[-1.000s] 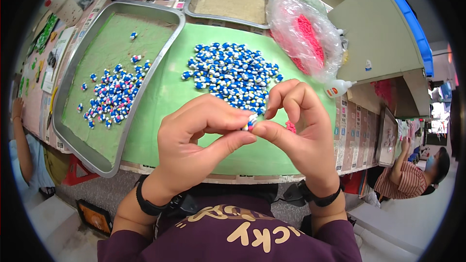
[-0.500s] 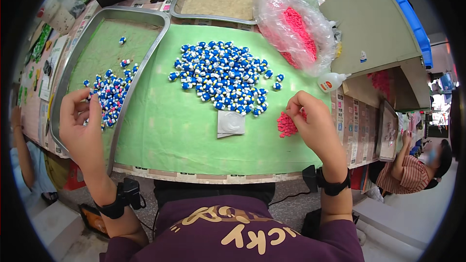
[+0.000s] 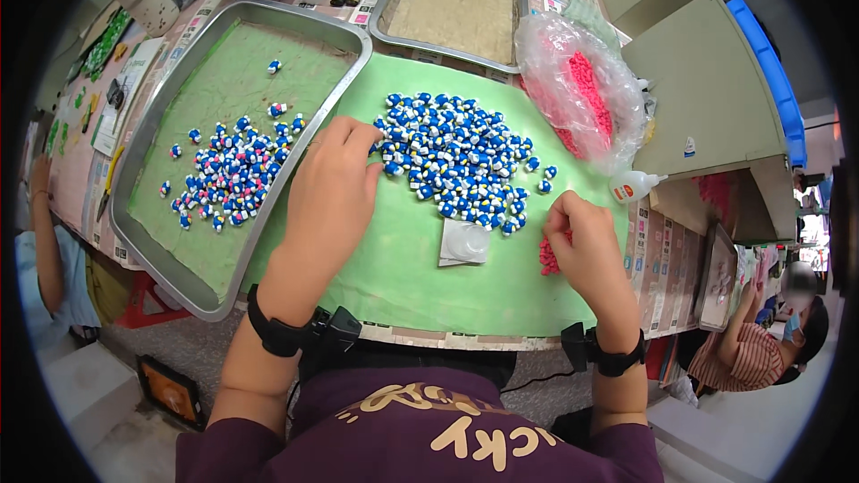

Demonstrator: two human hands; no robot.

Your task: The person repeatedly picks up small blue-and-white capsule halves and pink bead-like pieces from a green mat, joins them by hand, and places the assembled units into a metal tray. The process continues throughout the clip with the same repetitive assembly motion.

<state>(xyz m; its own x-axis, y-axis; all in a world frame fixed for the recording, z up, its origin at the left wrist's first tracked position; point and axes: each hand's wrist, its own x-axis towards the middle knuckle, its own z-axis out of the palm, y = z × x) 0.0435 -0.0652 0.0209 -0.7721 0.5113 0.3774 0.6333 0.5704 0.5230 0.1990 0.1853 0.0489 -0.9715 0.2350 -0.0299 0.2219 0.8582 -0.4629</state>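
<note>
A pile of small blue-and-white figure-like pieces (image 3: 456, 156) with yellow bits lies on the green cloth. At the pile's left edge, my left hand (image 3: 335, 183) reaches in, thumb and forefinger apart beside the nearest pieces. My right hand (image 3: 580, 241) is closed in a pinch above a small heap of pink-red pieces (image 3: 548, 258), most of which it covers. What its fingertips hold, if anything, is hidden. Between my hands, a small white square pad with a clear blob (image 3: 465, 241) lies just below the pile. Similar blue-and-white pieces with pink bits (image 3: 234, 174) lie in the left metal tray (image 3: 215, 311).
A clear bag of pink-red pieces (image 3: 586, 98) and a white squeeze bottle (image 3: 635, 185) lie right of the pile. Another metal tray (image 3: 452, 4) stands behind. A grey cabinet (image 3: 707, 80) borders the right side. Other people sit at far left and far right.
My left hand has left the tray and moved right to the blue-and-white pile. My right hand stays by the pink-red heap, its fingers curled closer over it. The view has shifted slightly.
</note>
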